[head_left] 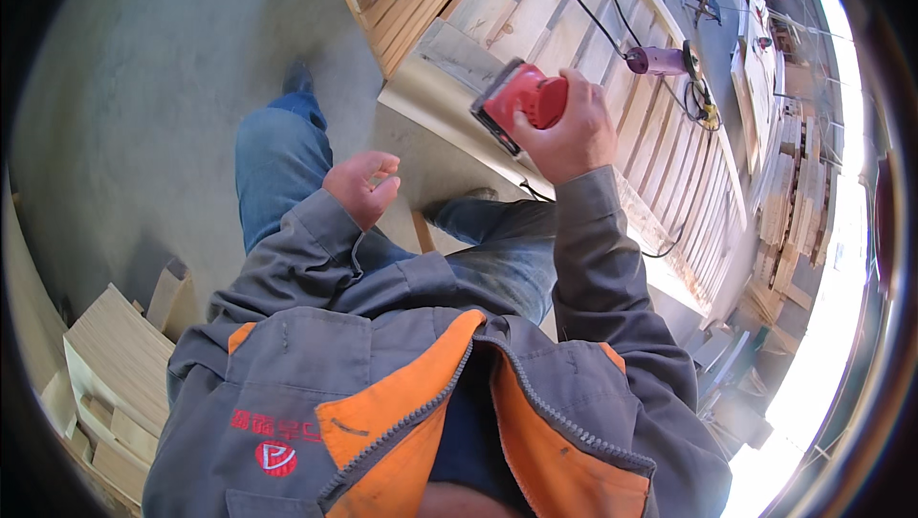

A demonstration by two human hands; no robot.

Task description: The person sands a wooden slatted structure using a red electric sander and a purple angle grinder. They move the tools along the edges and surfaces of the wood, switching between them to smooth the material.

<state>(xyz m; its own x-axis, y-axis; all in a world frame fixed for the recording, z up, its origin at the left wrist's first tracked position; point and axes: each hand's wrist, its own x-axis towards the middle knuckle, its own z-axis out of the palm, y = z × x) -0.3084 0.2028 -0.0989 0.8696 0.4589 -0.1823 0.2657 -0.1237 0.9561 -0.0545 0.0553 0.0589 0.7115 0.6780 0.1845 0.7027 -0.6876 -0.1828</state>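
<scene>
My right hand (579, 132) is closed round a red palm sander (532, 97) with a flat dark pad. The sander is tilted, its pad turned to the left, over the near edge of a pale slatted wooden panel (626, 121); whether it touches the wood I cannot tell. My left hand (363, 185) hovers above my lap, apart from the panel, its fingers loosely curled with nothing seen in them. A dark cord (535, 191) shows below the sander, partly hidden by my right arm.
A purple-bodied power tool (658, 61) with a black cord lies on the panel. Beyond the panel's left end stands a stack of wooden slats (406, 1). Light boards (120, 355) are piled at lower left, and more timber (794, 202) lies along the right side.
</scene>
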